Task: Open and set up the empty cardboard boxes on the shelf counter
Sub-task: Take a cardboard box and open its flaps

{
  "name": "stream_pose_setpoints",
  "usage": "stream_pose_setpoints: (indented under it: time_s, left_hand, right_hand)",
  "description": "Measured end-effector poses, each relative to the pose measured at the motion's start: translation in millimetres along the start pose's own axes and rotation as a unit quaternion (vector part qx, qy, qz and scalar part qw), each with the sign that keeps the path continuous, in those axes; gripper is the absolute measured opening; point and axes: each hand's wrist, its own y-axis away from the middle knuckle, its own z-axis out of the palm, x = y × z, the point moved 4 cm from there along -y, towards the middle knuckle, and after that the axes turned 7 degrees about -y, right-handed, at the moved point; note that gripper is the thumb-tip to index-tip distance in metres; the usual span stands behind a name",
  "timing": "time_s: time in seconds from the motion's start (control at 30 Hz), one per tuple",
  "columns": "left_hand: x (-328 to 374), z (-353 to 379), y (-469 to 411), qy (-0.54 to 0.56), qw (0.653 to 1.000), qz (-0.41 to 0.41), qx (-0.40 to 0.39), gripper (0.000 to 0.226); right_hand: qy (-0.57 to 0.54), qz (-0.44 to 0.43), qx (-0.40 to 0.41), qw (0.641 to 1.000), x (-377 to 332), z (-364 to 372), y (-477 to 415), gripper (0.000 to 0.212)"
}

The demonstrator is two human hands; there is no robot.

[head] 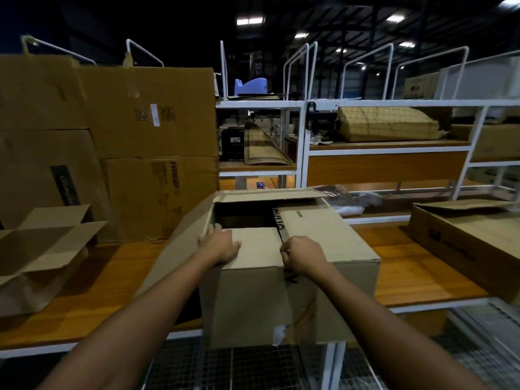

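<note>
1. Dark warehouse hall surrounds the place; ceiling lamps shine far above, and white metal shelf frames (302, 142) stand behind the wooden orange-brown shelf counter (416, 274).
2. On this counter, at its front edge and in the middle of my view, I see the brown cardboard box with black striped tape (284, 280). Its top is partly open: the far flap stands up, the left flap hangs outward, and two flaps lie nearly flat.
3. I see the left hand (221, 244) lying flat on the near left flap, with the fingers spread and curled over the flap's left edge.
4. The right hand (302, 256) is closed like a fist at the near end of the taped seam. It seems to pinch the flap edge or the tape there; I cannot tell which.
5. To the left, a smaller open brown carton (45, 249) rests on the counter, and tall flattened brown cartons (126, 147) stand behind it.
6. To the right lies a low flat brown carton (472, 237), well apart from the middle box.
</note>
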Motion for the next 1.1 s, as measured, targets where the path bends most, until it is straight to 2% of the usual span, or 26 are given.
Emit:
stream_pose_setpoints:
  time_s: [0.13, 0.23, 0.4, 0.53, 0.63, 0.77, 0.9, 1.03, 1.1]
  left_hand:
    - [59, -6, 5, 0.062, 0.993, 0.094, 0.038, 0.04]
    - [91, -5, 6, 0.087, 0.987, 0.13, 0.033, 0.031]
    - [115, 10, -1, 0.094, 0.984, 0.146, 0.027, 0.035]
    - [118, 25, -11, 0.101, 0.984, 0.145, -0.027, 0.054]
    - [117, 19, -10, 0.091, 0.985, 0.145, -0.011, 0.047]
    - [115, 21, -11, 0.089, 0.985, 0.15, -0.006, 0.046]
    - [117, 19, -13, 0.084, 0.985, 0.154, -0.002, 0.045]
    - [127, 13, -23, 0.067, 0.985, 0.158, 0.004, 0.049]
    - [135, 12, -28, 0.057, 0.985, 0.161, 0.002, 0.052]
  right_hand:
    - [0.056, -0.012, 0.027, 0.998, -14, -31, -8, 0.011]
    - [0.075, -0.017, 0.064, 0.995, -16, -52, -8, 0.008]
    - [0.091, -0.019, 0.082, 0.992, 2, -73, -2, 0.009]
    - [0.081, -0.034, 0.12, 0.989, 12, -85, 3, 0.011]
    - [0.023, -0.028, 0.189, 0.981, 24, -111, -3, 0.011]
    - [-0.011, 0.017, 0.232, 0.973, 56, -159, -8, 0.013]
    - [0.112, 0.048, 0.301, 0.946, 89, -181, -11, 0.005]
    - [0.346, 0.15, 0.192, 0.906, 122, -180, -18, 0.028]
    - [0.397, 0.188, 0.155, 0.885, 146, -171, -18, 0.039]
